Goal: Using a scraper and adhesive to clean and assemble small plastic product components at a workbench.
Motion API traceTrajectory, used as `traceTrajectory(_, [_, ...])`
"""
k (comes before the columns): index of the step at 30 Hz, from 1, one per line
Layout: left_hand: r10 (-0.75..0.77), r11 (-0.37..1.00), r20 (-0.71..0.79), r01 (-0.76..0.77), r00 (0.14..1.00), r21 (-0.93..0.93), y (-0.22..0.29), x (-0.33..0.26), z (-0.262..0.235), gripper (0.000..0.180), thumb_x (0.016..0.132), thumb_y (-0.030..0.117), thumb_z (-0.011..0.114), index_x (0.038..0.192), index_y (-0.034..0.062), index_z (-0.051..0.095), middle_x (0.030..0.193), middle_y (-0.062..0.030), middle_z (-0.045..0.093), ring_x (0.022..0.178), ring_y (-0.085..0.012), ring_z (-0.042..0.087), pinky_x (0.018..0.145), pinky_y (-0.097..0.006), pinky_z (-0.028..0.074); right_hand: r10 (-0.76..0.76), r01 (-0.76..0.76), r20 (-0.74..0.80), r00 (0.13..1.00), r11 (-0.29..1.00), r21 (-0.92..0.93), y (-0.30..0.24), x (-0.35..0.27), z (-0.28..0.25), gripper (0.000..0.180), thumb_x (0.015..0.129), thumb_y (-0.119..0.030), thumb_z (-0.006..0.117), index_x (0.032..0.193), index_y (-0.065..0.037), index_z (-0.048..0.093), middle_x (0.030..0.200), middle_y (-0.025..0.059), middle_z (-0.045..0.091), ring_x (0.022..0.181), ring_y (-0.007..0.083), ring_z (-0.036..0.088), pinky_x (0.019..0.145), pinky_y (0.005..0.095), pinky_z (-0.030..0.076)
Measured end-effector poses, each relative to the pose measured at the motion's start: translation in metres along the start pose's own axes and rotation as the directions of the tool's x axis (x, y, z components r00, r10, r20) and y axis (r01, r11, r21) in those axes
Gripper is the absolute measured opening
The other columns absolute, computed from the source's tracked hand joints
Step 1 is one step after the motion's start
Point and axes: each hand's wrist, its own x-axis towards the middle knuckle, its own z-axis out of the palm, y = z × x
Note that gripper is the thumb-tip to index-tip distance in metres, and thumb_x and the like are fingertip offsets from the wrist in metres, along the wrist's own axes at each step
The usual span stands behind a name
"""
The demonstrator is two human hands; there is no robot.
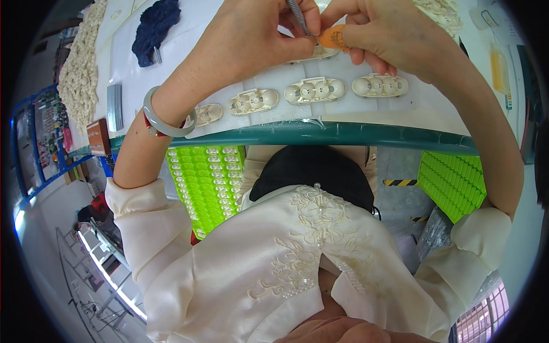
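My left hand [243, 43], at the far side of the table, is closed around a thin grey ribbed metal rod [297, 17], its tip pointing down toward the right hand. My right hand [394, 34] pinches a small orange rounded piece [333, 38] with dark print, close to the rod's tip. Below both hands a cream plastic part [320, 53] is partly hidden by the fingers. Nearer to me lies a row of similar cream parts with round domes: one at the left [253, 101], one in the middle [314, 90] and one at the right [380, 85].
Heaps of small cream pieces lie at the left [83, 68] and far right [440, 14]. A navy cloth [155, 28], a grey ribbed block [114, 107] and yellow strips [498, 68] are on the table. Bright green trays [206, 183] stand below its green front edge [297, 134].
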Motion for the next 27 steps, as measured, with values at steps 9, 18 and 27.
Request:
traceTrajectory(9, [0.077, 0.995, 0.001, -0.077, 0.997, 0.062, -0.002, 0.002, 0.002, 0.012, 0.071, 0.002, 0.068, 0.074, -0.0003, 0.057, 0.068, -0.0053, 0.062, 0.062, -0.0100, 0.059, 0.058, -0.023, 0.048, 0.122, -0.132, -0.219, 0.968, 0.991, -0.032, -0.010, -0.008, -0.009, 0.021, 0.082, -0.010, 0.059, 0.095, 0.006, 0.063, 0.058, 0.0063, 0.056, 0.043, 0.0093, 0.046, 0.040, 0.0209, 0.035])
traceTrajectory(18, [0.119, 0.993, -0.022, -0.119, 0.993, 0.001, -0.008, -0.001, 0.002, 0.012, 0.071, 0.000, 0.069, 0.074, -0.0005, 0.057, 0.068, -0.0056, 0.062, 0.062, -0.0091, 0.059, 0.057, -0.022, 0.048, 0.087, -0.084, 0.029, 0.996, 0.994, -0.074, 0.001, 0.015, -0.003, 0.017, 0.080, -0.012, 0.059, 0.089, 0.002, 0.065, 0.059, 0.0055, 0.057, 0.047, 0.0111, 0.048, 0.043, 0.0256, 0.038])
traceTrajectory(27, [-0.087, 0.975, 0.025, 0.090, 0.996, -0.204, -0.024, 0.003, -0.011, 0.012, 0.075, 0.001, 0.068, 0.078, -0.0003, 0.056, 0.068, -0.0028, 0.062, 0.062, -0.0052, 0.057, 0.054, -0.018, 0.046, 0.297, -0.291, -0.004, 0.955, 0.933, -0.212, -0.030, 0.015, -0.002, 0.011, 0.078, -0.012, 0.059, 0.077, -0.002, 0.064, 0.060, 0.0027, 0.057, 0.046, 0.0103, 0.046, 0.041, 0.0239, 0.035])
